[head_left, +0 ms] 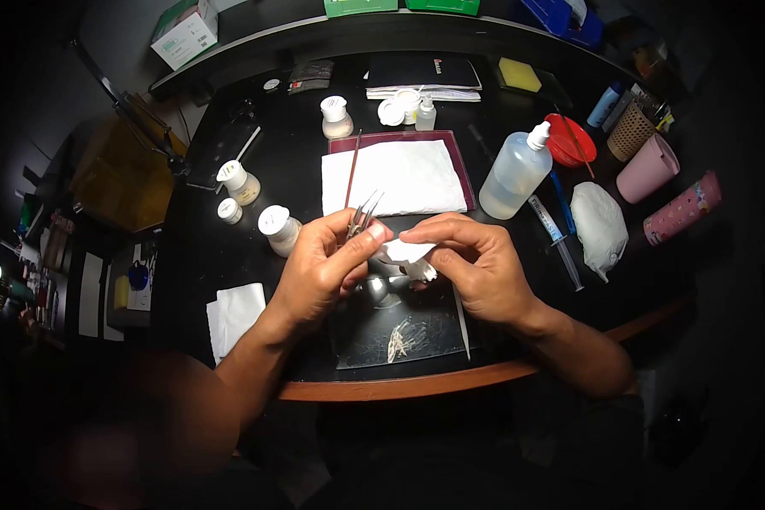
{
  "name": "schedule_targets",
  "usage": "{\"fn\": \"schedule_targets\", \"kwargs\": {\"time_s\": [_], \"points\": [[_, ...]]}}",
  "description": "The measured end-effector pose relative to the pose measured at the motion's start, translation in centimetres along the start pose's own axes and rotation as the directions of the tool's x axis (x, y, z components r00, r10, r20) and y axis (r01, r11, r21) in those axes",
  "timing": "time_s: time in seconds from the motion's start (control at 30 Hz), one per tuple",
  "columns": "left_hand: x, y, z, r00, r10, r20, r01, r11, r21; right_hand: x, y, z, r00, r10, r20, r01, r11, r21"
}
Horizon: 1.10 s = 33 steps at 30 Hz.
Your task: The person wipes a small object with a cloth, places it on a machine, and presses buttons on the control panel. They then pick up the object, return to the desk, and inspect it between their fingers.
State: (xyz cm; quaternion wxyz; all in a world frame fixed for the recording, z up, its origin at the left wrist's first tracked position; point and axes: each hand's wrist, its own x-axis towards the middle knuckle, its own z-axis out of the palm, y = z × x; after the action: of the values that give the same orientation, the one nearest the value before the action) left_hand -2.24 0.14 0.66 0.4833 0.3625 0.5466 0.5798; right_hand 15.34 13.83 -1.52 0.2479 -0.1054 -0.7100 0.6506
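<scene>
My left hand (319,268) is closed around metal tweezers (365,209), whose thin tips point up and away from me. Pinched in my right hand (489,268) is a crumpled white tissue (408,252), and its left end reaches my left fingertips. Whether the tweezers grip anything small is hidden by my fingers. Below both hands lies a dark glassy slab (365,336) with a smear of beige paste (406,337) on it. Just beyond my hands, a white paper sheet (416,178) covers most of a maroon tray (461,170), and a thin brush (354,166) rests across its left side.
White-capped jars (276,228) stand to the left, near a folded cloth (236,316). On the right are a clear liquid bottle (514,177), a paste syringe (557,244), a white bag (599,228) and a red bowl (569,140). A pointed white stick (462,327) lies beside the slab.
</scene>
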Motion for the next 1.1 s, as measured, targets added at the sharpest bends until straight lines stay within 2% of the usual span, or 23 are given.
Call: {"fn": "schedule_targets", "kwargs": {"time_s": [0.03,0.13,0.27,0.37,0.47,0.5,0.6,0.7,0.8,0.9,1.0,1.1], "points": [[-0.1,0.2,0.4,0.999,0.028,-0.025,-0.029,1.000,-0.003,-0.1,-0.2,0.1,0.999,-0.052,-0.011,0.051,0.997,-0.052],[0.0,-0.1,0.9,0.987,0.157,-0.008,-0.155,0.979,0.135,-0.1,0.1,0.3,0.985,-0.167,-0.031,0.160,0.973,-0.164],[0.4,-1.4,0.4,0.980,0.194,-0.038,-0.184,0.964,0.191,-0.3,-0.9,-0.2,0.999,0.035,0.015,-0.034,0.998,-0.060],[0.3,-1.5,0.4,0.979,0.205,-0.014,-0.195,0.950,0.245,-0.4,-1.4,0.0,1.000,-0.001,-0.004,0.001,1.000,0.007],[0.2,-1.5,0.3,0.971,0.240,0.008,-0.234,0.937,0.258,-0.4,-1.1,0.5,0.999,0.043,-0.033,-0.044,0.998,-0.036],[0.2,-1.6,0.3,0.971,0.240,0.004,-0.234,0.941,0.244,-0.5,-0.8,0.4,0.994,0.103,-0.038,-0.104,0.994,-0.033],[0.3,-1.6,0.5,0.971,0.239,-0.010,-0.233,0.952,0.199,-0.4,-0.6,0.2,0.999,0.019,-0.043,-0.022,0.997,-0.072],[0.1,-1.1,1.0,0.972,0.233,-0.021,-0.225,0.957,0.183,-0.1,0.5,0.3,0.983,-0.169,-0.066,0.162,0.982,-0.100],[0.1,-1.0,1.0,0.975,0.221,-0.027,-0.205,0.941,0.270,-0.3,-0.2,0.6,0.989,-0.128,-0.075,0.118,0.985,-0.128],[0.0,-1.0,0.9,0.976,0.211,-0.054,-0.177,0.913,0.369,-0.6,-1.0,0.5,0.997,0.068,-0.026,-0.069,0.997,-0.043],[-0.1,-1.1,0.9,0.971,0.233,-0.051,-0.198,0.906,0.375,-0.4,-0.6,1.2,0.996,-0.009,-0.085,0.010,1.000,0.007],[-0.1,-1.2,1.0,0.968,0.245,-0.045,-0.214,0.911,0.353,-0.3,-0.8,1.1,0.999,-0.042,-0.033,0.038,0.993,-0.111]]}}
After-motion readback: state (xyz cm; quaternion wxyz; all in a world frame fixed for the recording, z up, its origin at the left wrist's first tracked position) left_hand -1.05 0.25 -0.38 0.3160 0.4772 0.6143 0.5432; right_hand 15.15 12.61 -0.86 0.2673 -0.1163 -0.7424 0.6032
